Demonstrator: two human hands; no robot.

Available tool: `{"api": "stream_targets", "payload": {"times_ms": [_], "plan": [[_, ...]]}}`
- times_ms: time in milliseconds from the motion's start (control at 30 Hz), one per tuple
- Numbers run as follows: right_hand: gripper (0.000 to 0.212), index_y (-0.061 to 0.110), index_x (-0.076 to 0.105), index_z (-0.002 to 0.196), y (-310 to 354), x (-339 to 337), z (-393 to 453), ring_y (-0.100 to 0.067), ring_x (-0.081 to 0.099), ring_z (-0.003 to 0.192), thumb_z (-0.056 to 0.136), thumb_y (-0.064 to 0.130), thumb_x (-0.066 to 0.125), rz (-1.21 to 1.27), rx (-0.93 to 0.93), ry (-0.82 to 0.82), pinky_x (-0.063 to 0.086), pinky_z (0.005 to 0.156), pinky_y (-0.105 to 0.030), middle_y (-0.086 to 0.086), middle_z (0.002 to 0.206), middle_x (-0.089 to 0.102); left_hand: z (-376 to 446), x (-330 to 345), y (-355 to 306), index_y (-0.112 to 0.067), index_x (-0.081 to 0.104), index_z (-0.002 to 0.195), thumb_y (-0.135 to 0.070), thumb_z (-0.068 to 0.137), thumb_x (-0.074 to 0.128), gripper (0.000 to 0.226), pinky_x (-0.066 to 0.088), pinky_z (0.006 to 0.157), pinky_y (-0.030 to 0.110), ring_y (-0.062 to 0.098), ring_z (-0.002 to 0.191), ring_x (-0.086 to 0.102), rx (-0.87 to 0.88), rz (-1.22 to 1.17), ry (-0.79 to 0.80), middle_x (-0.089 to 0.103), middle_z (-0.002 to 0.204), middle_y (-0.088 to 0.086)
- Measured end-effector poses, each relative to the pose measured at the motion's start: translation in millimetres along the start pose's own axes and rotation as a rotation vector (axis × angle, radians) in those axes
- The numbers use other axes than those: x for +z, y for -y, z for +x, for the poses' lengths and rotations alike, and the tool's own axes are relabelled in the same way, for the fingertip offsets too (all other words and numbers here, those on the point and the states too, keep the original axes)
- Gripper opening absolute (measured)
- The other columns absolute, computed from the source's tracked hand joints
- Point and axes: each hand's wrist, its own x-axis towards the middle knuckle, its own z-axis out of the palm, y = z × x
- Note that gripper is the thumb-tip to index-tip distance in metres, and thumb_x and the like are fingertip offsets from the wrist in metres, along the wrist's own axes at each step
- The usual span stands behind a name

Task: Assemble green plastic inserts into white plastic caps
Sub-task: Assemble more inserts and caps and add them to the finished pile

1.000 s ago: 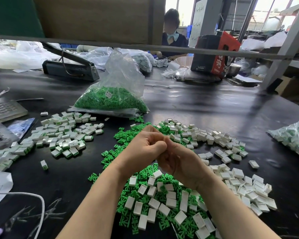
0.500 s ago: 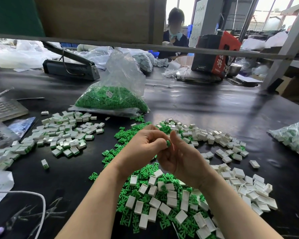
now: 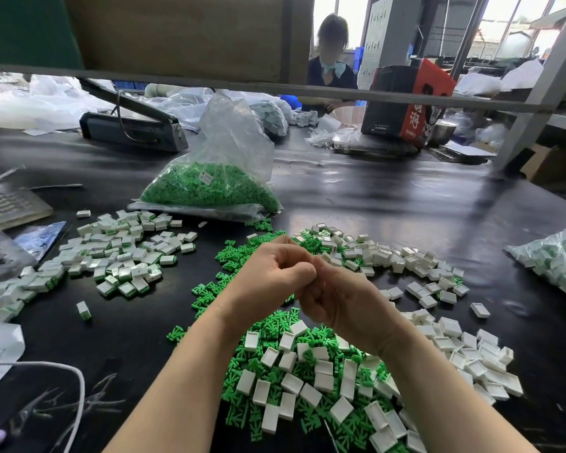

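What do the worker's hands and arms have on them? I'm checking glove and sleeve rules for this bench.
Nothing that shows. The left hand and right hand are bare, with no gloves, and no rings, watch or wristband are visible. Both forearms are bare down to the bottom edge of the picture, so no sleeve shows. The fingers are mostly hidden, curled together.

I work in a small factory assembly room: my black tabletop (image 3: 356, 204) carries heaps of white caps (image 3: 451, 341) and green inserts (image 3: 262, 364), a bulk bag of inserts (image 3: 209, 188), and another worker (image 3: 330, 70) sits opposite.
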Motion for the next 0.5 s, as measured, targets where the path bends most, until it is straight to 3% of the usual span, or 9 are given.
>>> {"api": "stream_targets", "payload": {"times_ms": [200,500], "plan": [[0.043,0.004,0.06,0.091,-3.6,1.2,0.6,-0.012,0.039,0.054,0.084,0.046,0.057,-0.017,-0.039,-0.013,0.027,0.05,-0.024,-0.001,0.061,0.048,0.2,2.2,-2.9,-0.027,0.064,0.049,-0.023,0.067,0.057,0.02,0.043,0.052,0.027,0.009,0.06,0.048,-0.017,-0.008,-0.011,0.045,0.085,0.002],[0.046,0.014,0.073,0.107,-7.3,-3.3,4.4,-0.013,0.035,0.067,0.078,0.051,0.072,0.046,-0.064,0.034,0.028,0.058,-0.023,-0.003,0.077,0.049,-1.8,-0.1,-3.9,-0.029,0.065,0.05,-0.02,0.068,0.057,0.021,0.044,0.053,0.023,0.003,0.066,0.048,0.028,-0.014,-0.012,0.044,0.085,-0.003]]}}
